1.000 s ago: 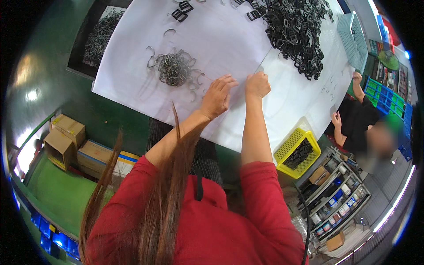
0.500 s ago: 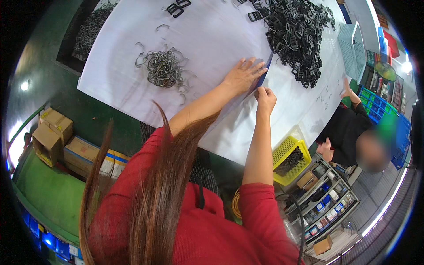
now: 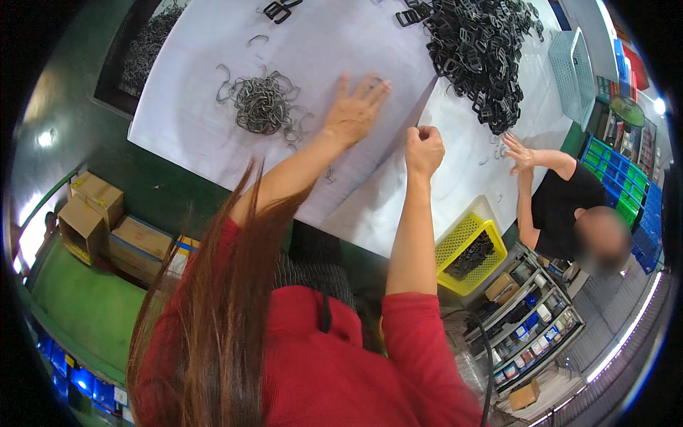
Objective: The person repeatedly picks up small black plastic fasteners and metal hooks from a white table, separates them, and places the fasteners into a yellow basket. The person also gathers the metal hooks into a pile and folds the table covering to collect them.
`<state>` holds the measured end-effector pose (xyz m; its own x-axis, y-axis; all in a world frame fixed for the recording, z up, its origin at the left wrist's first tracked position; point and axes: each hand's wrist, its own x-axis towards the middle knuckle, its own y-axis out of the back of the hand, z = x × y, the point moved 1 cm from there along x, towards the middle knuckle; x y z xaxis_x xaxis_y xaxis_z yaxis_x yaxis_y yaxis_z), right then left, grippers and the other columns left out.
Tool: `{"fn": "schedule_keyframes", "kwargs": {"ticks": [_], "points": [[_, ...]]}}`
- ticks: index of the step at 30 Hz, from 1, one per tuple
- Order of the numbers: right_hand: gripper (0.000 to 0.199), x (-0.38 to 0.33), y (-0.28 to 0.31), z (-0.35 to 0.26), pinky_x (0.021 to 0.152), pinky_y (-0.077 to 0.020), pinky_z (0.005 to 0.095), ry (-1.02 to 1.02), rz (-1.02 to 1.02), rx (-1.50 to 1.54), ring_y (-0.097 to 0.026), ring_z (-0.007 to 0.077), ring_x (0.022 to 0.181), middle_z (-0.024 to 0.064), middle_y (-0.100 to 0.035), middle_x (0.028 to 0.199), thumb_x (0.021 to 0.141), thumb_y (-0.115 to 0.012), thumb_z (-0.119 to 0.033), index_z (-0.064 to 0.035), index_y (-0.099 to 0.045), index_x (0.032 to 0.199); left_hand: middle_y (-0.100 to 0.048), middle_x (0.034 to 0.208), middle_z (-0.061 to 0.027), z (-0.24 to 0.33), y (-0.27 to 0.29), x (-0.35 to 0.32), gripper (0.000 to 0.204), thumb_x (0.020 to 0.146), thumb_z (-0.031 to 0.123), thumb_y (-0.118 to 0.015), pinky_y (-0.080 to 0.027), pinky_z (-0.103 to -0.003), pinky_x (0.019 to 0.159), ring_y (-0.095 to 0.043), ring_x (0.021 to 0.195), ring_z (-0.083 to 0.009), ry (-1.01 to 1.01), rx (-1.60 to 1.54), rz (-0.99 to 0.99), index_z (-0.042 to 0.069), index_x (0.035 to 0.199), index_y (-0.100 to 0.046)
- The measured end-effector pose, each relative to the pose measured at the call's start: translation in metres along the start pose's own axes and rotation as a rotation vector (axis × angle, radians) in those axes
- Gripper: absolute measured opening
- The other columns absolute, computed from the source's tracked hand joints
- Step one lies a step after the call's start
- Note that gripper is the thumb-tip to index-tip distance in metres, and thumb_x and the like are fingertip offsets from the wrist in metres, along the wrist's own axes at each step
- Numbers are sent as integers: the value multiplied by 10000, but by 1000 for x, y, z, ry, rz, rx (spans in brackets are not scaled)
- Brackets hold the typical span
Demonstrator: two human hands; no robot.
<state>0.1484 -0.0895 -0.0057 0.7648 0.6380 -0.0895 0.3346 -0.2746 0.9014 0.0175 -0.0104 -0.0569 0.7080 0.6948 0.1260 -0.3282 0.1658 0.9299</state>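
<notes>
My left hand (image 3: 359, 110) is open, its fingers spread over the left white sheet (image 3: 192, 78) on the table. To its left lies a heap of bent metal wire hooks (image 3: 262, 105), with a few loose ones around it. My right hand (image 3: 425, 151) is closed in a pinch at the edge of the right white sheet (image 3: 398, 206), beside the seam where the two sheets meet. Its fingertips partly hide what they grip. Beyond it, a large pile of black buckles (image 3: 477, 57) covers the far right part of the table.
A yellow basket (image 3: 491, 262) holding dark pieces stands at the table's right edge. A co-worker's hands (image 3: 519, 153) reach over the table on the right, near a pale green basket (image 3: 571, 75). Cardboard boxes (image 3: 142, 238) stand at left, below a dark bin of metal pieces (image 3: 135, 67).
My left hand has moved left, away from the seam. My right hand has shifted slightly nearer, and the blue strip at the seam is now mostly covered. The co-worker's hands have come over the table.
</notes>
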Motion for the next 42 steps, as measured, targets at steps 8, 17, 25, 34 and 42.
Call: {"fn": "schedule_keyframes", "kwargs": {"ticks": [8, 17, 25, 34, 42], "points": [[183, -8, 1, 12, 754, -454, 352, 19, -200, 159, -601, 249, 827, 117, -625, 874, 773, -569, -187, -35, -640, 846, -293, 1427, -34, 11, 17, -126, 524, 860, 220, -445, -136, -574, 1049, -177, 1356, -214, -172, -48, -100, 123, 1360, -323], [138, -46, 16, 14, 769, -453, 338, 96, -276, 138, -599, 241, 832, 118, -617, 867, 784, -584, -130, -23, -634, 857, -271, 1441, 4, -9, 3, -58, 533, 867, 285, -426, -65, -513, 1092, -154, 1360, -174, -145, 81, -40, 161, 1374, -319], [151, -79, 9, -9, 765, -458, 340, 47, -333, 138, -608, 241, 827, 128, -632, 854, 796, -583, -129, -9, -630, 876, -250, 1443, 33, -126, 52, -53, 515, 884, 252, -391, -77, -554, 1078, -167, 1351, -209, 111, 90, -17, 173, 1383, -291], [163, -129, -28, -81, 766, -465, 338, 5, -368, 168, -621, 246, 829, 145, -643, 857, 800, -577, -121, 4, -631, 888, -321, 1409, 35, -279, 116, -64, 477, 886, 242, -401, -98, -595, 1056, -239, 1330, -190, 25, 239, -26, 170, 1354, -351], [168, -150, -27, -117, 757, -460, 359, 40, -386, 116, -616, 282, 826, 165, -634, 870, 792, -581, -137, -4, -629, 882, -306, 1419, 20, -371, 165, -73, 484, 883, 184, -429, -97, -653, 1010, -222, 1336, -195, 130, 386, 0, 149, 1356, -337]]}}
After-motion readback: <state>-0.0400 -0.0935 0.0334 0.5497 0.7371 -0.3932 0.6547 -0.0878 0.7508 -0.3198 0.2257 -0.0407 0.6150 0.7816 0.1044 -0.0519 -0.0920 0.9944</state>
